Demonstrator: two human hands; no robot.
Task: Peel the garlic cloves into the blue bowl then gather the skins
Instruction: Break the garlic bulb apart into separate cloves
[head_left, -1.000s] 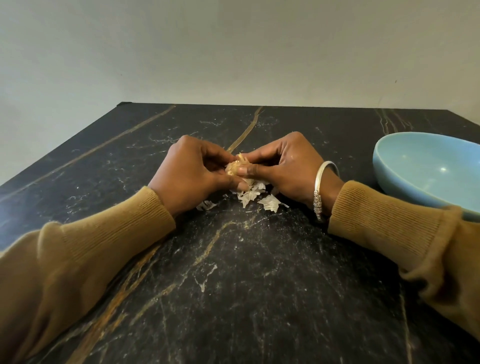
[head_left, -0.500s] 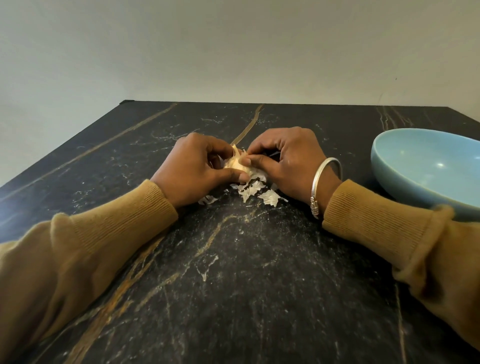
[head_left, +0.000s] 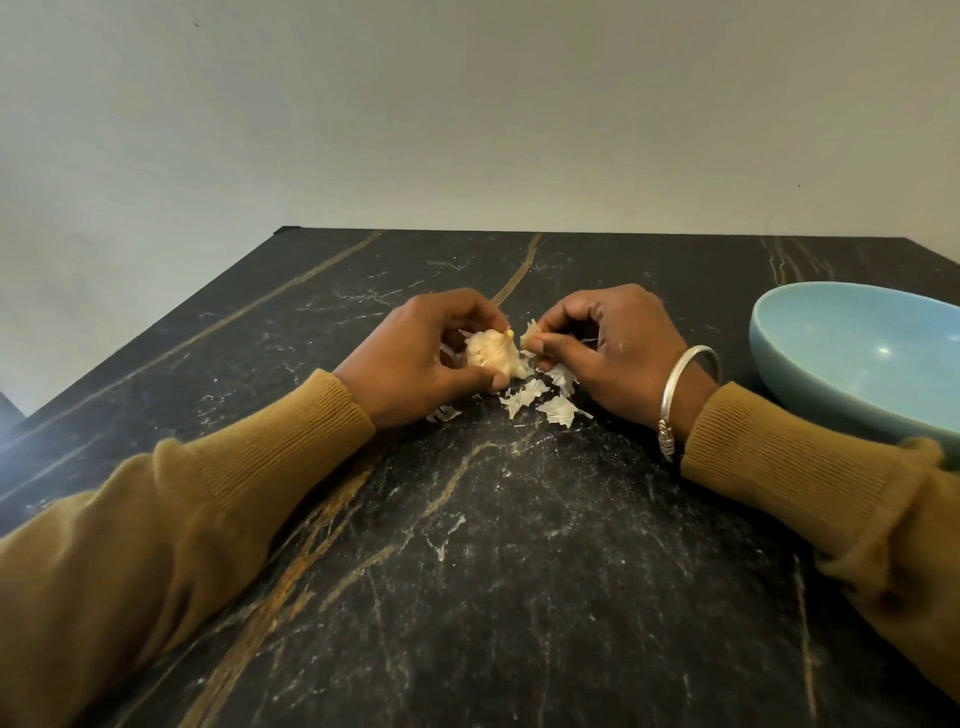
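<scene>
Centre frame: left hand (head_left: 415, 358) is gripping garlic (head_left: 489, 354), right hand (head_left: 621, 348) pinching a skin flake (head_left: 530, 332); blue bowl (head_left: 852, 364) is crossing right edge.

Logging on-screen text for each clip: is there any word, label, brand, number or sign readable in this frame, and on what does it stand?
None: no text can be read anywhere in this frame.
blue bowl: plain glaze, no mark visible.
bangle: relief pattern only, no letters.
table: stone veining only.
garlic and skins: unprinted.
wall: blank.
</scene>
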